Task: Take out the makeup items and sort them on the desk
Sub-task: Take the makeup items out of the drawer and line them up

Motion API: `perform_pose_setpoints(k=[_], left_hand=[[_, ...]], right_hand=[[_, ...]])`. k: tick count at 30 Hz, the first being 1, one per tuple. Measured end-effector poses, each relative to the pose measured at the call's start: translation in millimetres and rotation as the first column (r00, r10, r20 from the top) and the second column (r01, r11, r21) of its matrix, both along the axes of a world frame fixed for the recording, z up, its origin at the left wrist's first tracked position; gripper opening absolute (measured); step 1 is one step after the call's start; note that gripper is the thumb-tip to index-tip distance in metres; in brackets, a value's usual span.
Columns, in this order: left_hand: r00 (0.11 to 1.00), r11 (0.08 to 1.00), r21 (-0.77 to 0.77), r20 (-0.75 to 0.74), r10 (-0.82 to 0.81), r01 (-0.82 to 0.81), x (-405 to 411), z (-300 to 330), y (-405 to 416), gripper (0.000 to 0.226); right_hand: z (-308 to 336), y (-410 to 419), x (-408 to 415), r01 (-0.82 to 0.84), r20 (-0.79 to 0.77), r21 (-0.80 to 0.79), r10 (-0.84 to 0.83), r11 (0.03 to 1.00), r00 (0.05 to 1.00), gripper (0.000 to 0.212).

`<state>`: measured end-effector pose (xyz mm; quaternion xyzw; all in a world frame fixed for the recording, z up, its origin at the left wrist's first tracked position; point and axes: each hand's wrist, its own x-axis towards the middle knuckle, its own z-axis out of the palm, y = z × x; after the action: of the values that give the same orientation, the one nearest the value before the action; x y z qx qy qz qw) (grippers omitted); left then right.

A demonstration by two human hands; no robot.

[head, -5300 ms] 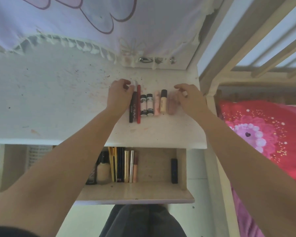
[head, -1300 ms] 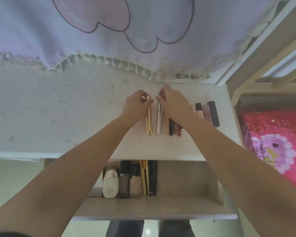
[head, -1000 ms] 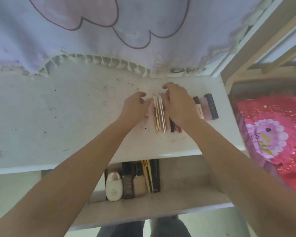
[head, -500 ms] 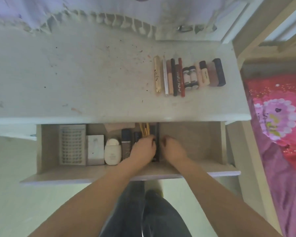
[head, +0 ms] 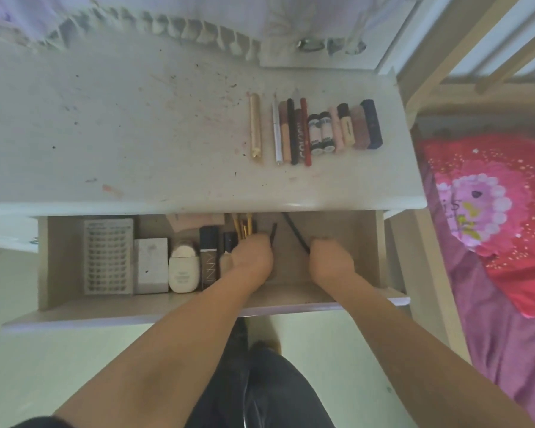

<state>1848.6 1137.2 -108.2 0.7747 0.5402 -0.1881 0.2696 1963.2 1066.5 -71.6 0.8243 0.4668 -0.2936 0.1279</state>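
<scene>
since half a second ago your hands have split apart inside the drawer, and each now lifts a thin black stick where before they were bunched together over the pencils. also the gold tube on the desk now lies a bit apart from the silver pen; earlier they were touching.

your left hand is curled round a short black pencil, tip poking up past the knuckles. your right hand grips a longer black pencil, slanted up and left toward the desk edge. fingers themselves mostly hidden behind the backs of the hands.

sorted row on the desk, right half: gold tube, silver pen, then brown, black and red sticks, two small white tubes, pinkish tubes, dark blue lipstick at the far right. all lie parallel, side by side.

still in the drawer: lash tray, white box, white bottle, dark foundation bottle, yellow pencils just left of your left hand.

pink bedding at right.
</scene>
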Motion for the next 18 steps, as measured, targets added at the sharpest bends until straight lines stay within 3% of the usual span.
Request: perform_pose_setpoints(k=[5,7,9,11,12,14,18], left_hand=[[0.912,0.988,-0.070,0.397,-0.100,0.139,-54,61,-20,0.014],[0.878,0.991,-0.044,0.470,-0.093,0.128,-80,86,-14,0.009],[0.836,1.000,0.023,0.549,-0.007,-0.007,-95,109,12,0.010],[0.776,0.982,0.082,0.626,0.081,-0.168,-96,129,50,0.009],[0.763,0.969,0.105,0.637,0.107,-0.223,-93,136,73,0.011],[0.806,0.959,0.135,0.578,0.130,-0.251,-79,138,122,0.019],[0.911,0.977,0.113,0.394,0.121,-0.179,-47,125,185,0.024]], right_hand=[[58,-29,23,-0.212,0.006,-0.143,0.216,0.967,0.976,0.018],[86,-33,26,-0.263,-0.073,-0.090,0.257,0.961,0.964,0.013],[119,-16,19,-0.177,-0.230,0.044,0.183,0.983,0.956,0.021],[143,18,3,0.024,-0.411,0.226,0.073,0.974,0.909,0.007],[148,39,-6,0.086,-0.451,0.298,0.060,0.951,0.890,0.005],[146,86,-29,0.139,-0.457,0.415,0.074,0.899,0.886,0.028],[118,163,-64,0.176,-0.359,0.506,0.021,0.844,0.933,0.043]])
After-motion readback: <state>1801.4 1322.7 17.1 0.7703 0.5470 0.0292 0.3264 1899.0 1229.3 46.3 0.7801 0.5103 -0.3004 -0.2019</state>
